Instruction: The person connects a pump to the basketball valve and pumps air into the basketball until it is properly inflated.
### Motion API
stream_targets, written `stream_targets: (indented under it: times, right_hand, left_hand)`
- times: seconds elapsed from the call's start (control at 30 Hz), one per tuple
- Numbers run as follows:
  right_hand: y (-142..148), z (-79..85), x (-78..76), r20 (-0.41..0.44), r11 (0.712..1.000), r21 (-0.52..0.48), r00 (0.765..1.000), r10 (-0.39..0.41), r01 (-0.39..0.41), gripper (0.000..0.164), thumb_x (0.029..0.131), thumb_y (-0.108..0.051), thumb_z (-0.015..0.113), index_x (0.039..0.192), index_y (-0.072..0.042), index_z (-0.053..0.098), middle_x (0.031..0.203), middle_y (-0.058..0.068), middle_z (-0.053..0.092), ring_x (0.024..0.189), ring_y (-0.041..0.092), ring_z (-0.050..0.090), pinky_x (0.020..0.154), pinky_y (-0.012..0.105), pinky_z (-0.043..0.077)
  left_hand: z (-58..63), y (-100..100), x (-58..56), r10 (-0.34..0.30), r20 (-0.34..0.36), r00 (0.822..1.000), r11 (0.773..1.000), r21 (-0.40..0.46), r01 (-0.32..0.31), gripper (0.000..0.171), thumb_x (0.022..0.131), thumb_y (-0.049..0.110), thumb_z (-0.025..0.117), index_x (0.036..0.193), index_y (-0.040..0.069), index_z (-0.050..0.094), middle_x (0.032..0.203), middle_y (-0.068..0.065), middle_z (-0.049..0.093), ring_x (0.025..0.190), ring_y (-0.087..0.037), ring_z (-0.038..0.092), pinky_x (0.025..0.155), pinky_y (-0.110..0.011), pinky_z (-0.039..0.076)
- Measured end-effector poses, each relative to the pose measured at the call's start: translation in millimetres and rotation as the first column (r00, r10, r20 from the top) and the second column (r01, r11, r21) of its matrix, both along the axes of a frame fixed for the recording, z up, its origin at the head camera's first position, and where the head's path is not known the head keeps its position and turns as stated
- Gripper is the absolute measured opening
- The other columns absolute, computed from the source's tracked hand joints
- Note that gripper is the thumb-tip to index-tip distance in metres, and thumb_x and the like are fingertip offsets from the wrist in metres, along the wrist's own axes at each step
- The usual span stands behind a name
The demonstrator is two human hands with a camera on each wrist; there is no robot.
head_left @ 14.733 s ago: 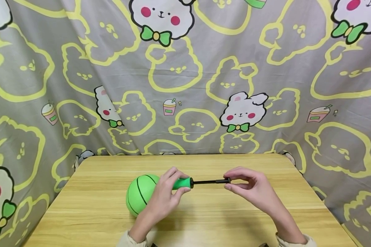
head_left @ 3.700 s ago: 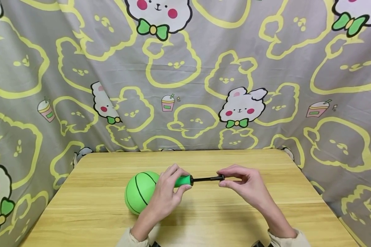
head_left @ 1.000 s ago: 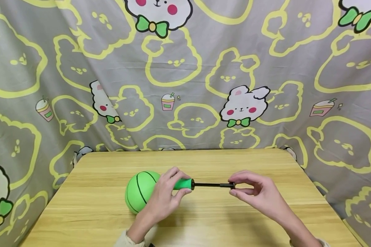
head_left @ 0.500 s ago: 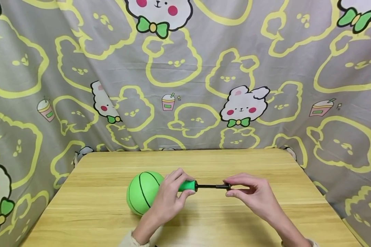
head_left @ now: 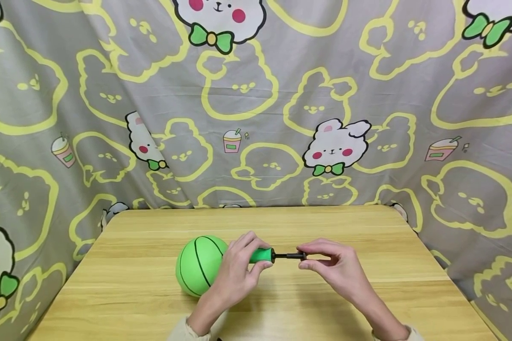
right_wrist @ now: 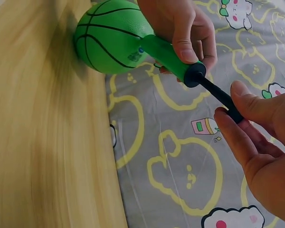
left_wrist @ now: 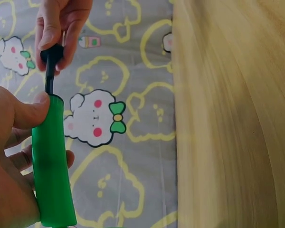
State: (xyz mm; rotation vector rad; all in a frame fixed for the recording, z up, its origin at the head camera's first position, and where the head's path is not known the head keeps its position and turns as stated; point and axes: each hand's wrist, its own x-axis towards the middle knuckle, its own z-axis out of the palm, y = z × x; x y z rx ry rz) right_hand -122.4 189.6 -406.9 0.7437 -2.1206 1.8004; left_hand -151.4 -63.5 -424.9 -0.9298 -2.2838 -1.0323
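A green hand pump [left_wrist: 52,166] lies sideways, its barrel gripped by my left hand [head_left: 239,267] with the thumb along the near side. From the barrel's right end a black plunger rod [head_left: 283,255] sticks out partway. My right hand [head_left: 334,265] pinches the black end cap of the rod between thumb and fingers. At the barrel's other end is a green ball with black lines [head_left: 198,265], like a small basketball. In the right wrist view the pump's tip meets the ball [right_wrist: 111,35]; the left hand covers that spot in the head view.
Both hands work above a light wooden table [head_left: 153,312]. Behind it hangs a grey curtain [head_left: 256,132] with yellow outlines and white bunny prints, which also flanks both sides.
Over the last second my right hand has moved left, pushing the plunger rod further into the barrel. My left hand, pump and ball have shifted slightly right. Earlier frames show the rod at varying lengths.
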Motion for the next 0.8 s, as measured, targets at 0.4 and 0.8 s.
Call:
stream_targets:
  times: [0.4, 0.8]
  right_hand:
    - [-11, 0.7, -1.6, 0.034, 0.999, 0.029, 0.999, -0.034, 0.033, 0.031, 0.08, 0.003, 0.083, 0.11, -0.004, 0.079, 0.103, 0.011, 0.075, 0.097, 0.02, 0.073, 0.073, 0.038, 0.06]
    - [-29, -2.5, -10.9, 0.06, 0.999, 0.041, 0.998, -0.02, 0.017, 0.029, 0.081, 0.0, 0.083, 0.109, -0.006, 0.08, 0.104, 0.017, 0.074, 0.098, 0.02, 0.072, 0.074, 0.037, 0.06]
  left_hand:
    - [1.1, 5, -0.2, 0.0, 0.018, 1.0, 1.0, 0.007, 0.0, 0.025, 0.082, 0.022, 0.084, 0.103, 0.018, 0.07, 0.095, 0.011, 0.058, 0.086, -0.005, 0.054, 0.075, -0.031, 0.042]
    - [0.7, 9, -2.1, -0.026, 0.038, 0.999, 0.999, 0.04, 0.025, 0.023, 0.082, 0.019, 0.084, 0.101, 0.016, 0.07, 0.093, 0.009, 0.056, 0.083, -0.005, 0.053, 0.075, -0.032, 0.043]
